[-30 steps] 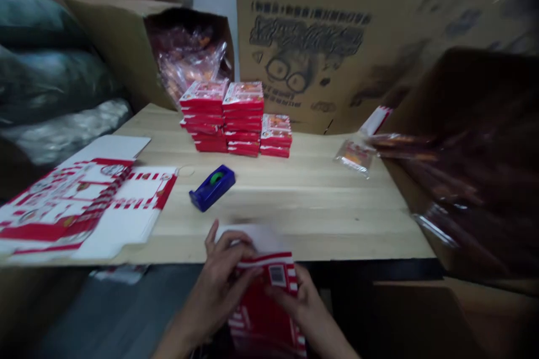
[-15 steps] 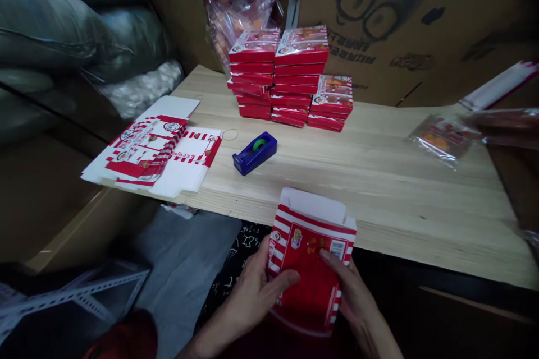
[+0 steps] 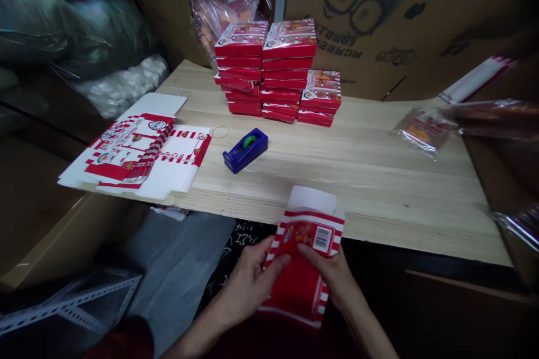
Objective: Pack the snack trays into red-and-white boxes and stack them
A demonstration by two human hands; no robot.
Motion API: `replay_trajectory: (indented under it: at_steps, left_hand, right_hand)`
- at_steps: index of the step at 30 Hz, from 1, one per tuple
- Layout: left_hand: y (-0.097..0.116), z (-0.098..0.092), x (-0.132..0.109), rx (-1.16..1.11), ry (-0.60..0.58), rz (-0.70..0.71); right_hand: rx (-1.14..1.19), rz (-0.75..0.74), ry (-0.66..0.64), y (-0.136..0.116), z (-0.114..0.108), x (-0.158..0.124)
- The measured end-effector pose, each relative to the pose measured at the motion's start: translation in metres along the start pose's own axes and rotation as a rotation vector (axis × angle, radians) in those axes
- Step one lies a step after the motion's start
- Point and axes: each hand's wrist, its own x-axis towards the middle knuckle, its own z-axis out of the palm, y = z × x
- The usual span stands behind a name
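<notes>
Both hands hold a red and white striped carton (image 3: 305, 261) over my lap, just in front of the table's near edge. My left hand (image 3: 248, 283) grips its left side, thumb on the red face. My right hand (image 3: 332, 275) grips the right side, thumb near the barcode. The carton's white top flap stands open, pointing at the table. A blue tape dispenser (image 3: 245, 150) lies on the wooden table (image 3: 379, 179) beyond the carton.
Flat unfolded cartons (image 3: 135, 151) are piled at the table's left end. Stacks of closed red boxes (image 3: 278, 70) stand at the back. A clear packet (image 3: 421, 132) lies at the right. Large cardboard boxes (image 3: 400, 17) wall the rear; bags of packets (image 3: 223, 0) fill one.
The view swung down and left, then steadied. The carton in my hands has tipped slightly, its top flap now more upright, and my right thumb has moved up towards the barcode.
</notes>
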Motion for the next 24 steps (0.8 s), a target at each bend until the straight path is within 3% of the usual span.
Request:
replay_trajectory:
  at_steps: [4, 11, 15, 21, 24]
  left_hand:
    - [-0.009, -0.009, 0.006, -0.27, 0.036, -0.09]
    - [-0.02, -0.017, 0.002, -0.285, -0.014, -0.114]
    - [-0.022, -0.017, 0.01, -0.159, 0.02, -0.03]
    - [-0.006, -0.028, 0.028, -0.178, 0.344, 0.279]
    - [-0.002, -0.031, 0.031, -0.11, 0.356, 0.286]
  right_hand:
    - [0.099, 0.052, -0.196, -0.009, -0.017, -0.004]
    - [0.096, 0.024, -0.319, -0.005, -0.037, -0.003]
    - [0.1, -0.005, -0.296, -0.001, -0.035, 0.005]
    - [-0.022, -0.082, -0.307, -0.002, -0.035, 0.01]
    - [-0.057, -0.08, -0.334, -0.002, -0.038, 0.01]
